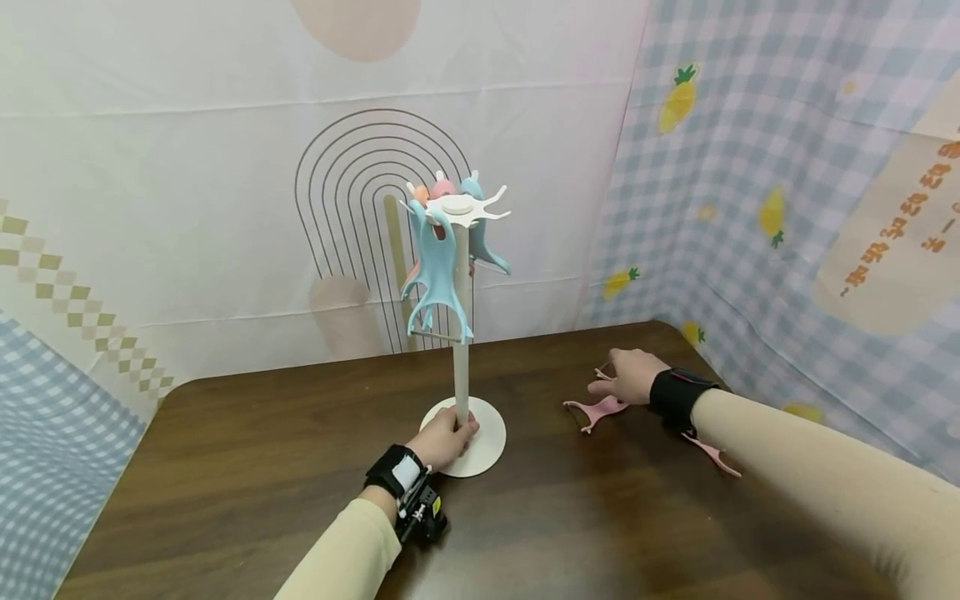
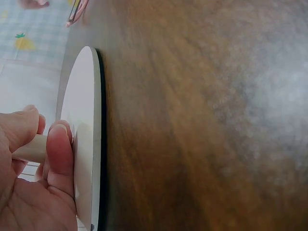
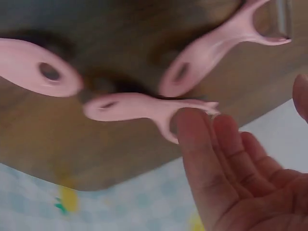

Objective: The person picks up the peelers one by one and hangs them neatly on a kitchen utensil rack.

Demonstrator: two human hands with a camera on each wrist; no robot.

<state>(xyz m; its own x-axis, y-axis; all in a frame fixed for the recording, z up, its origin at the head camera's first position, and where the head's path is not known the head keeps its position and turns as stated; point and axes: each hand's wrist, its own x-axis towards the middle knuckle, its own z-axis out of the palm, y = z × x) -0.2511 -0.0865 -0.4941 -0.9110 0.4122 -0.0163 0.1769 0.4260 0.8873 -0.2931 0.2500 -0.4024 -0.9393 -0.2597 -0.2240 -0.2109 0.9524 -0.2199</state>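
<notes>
Peelers (image 1: 437, 271) hang from the pronged top (image 1: 457, 208) of a white stand (image 1: 461, 367) that rises upright at the centre of the head view. A light blue one faces front, forked end down, with a thin bar across the fork; a second light blue one hangs to its right, and pink and orange ones show partly behind. The left hand (image 1: 444, 437), at lower centre, has its fingers wrapped round the pole just above the round base (image 1: 489, 433).

Three pink peelers lie on the dark wooden table (image 1: 255, 467), right of the base in the head view. Seen from the right wrist, they spread across the upper half: a left peeler (image 3: 29, 70), a middle peeler (image 3: 127, 107) and an upper-right peeler (image 3: 207, 50). Each is smooth, with a rounded handle end pierced by an oval hole; the upper-right one shows a metal bar across its fork. The right hand (image 1: 636, 375) reaches over them, fingers extended and thumb apart; its fingertips overlap the middle peeler's fork, though whether they touch it I cannot tell.
</notes>
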